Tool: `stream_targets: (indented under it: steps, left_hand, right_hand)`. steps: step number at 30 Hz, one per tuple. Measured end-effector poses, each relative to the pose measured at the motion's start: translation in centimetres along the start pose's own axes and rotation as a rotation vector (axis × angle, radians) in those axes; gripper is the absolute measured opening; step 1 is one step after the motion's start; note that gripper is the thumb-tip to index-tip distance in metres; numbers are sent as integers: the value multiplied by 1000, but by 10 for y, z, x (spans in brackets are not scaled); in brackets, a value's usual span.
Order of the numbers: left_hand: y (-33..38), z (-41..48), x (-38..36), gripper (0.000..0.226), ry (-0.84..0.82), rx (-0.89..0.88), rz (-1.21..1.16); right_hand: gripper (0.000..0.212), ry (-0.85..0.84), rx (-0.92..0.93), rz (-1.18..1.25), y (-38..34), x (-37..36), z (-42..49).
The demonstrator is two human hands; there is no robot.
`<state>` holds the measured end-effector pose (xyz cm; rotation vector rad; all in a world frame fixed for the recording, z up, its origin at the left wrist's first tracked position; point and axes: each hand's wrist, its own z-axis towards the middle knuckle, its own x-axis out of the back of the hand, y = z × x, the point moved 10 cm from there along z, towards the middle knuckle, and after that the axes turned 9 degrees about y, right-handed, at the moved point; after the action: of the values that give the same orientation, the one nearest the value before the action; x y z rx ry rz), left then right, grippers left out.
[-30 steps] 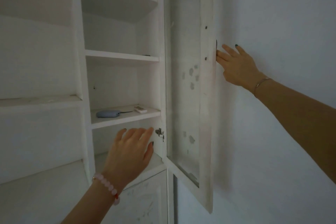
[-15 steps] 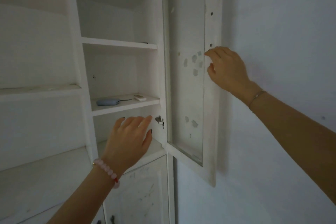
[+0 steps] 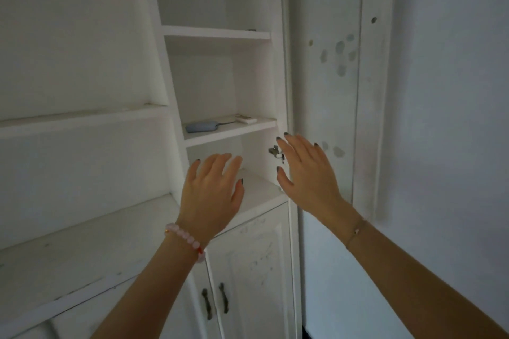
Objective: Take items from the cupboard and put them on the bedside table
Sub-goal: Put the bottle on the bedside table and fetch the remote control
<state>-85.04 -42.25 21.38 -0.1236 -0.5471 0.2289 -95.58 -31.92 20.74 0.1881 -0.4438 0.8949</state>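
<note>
- Faces the open cupboard (image 3: 220, 77) at centre frame, with its door (image 3: 330, 91) lying wide open and close to the wall (image 3: 454, 91) at right, most likely to leave the shelves free to reach.
- Holds the left hand (image 3: 212, 195) up at centre frame, flat and loosely spread, gripping nothing, in front of the lower shelf opening.
- Holds the right hand (image 3: 305, 173) just right of it, likewise spread wide and empty, partly covering the hinge (image 3: 275, 152); cannot tell whether it touches the cupboard's edge.
- Finds the task's things on the middle shelf (image 3: 248, 131), just above both hands: a flat blue-grey item (image 3: 202, 127) trailing a thin cord (image 3: 227, 122), and a small white item (image 3: 246, 119) to its right, nearer the back.
- Seems poised to reach up, palms forward, probably one hand per item.
- Shows no bedside table anywhere in frame.
- Shows closed lower doors (image 3: 248, 270) at the bottom, untouched.
</note>
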Motion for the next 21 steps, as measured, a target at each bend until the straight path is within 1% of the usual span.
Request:
stream_targets:
  steps: [7,12,21]
  left_hand:
    - [-38,-26,-19,40,-59,29,-6]
    - [-53,-33,-40,42,-103,52,-12]
    - [-65,-21,-92,42,-129,83,14]
  right_hand:
    - [55,-55,-48,-6,-21,-36,-9]
    - [55,-91,-50,-3,-27,-60,-8]
    - [53,-95,-43,61,-7,-110,3]
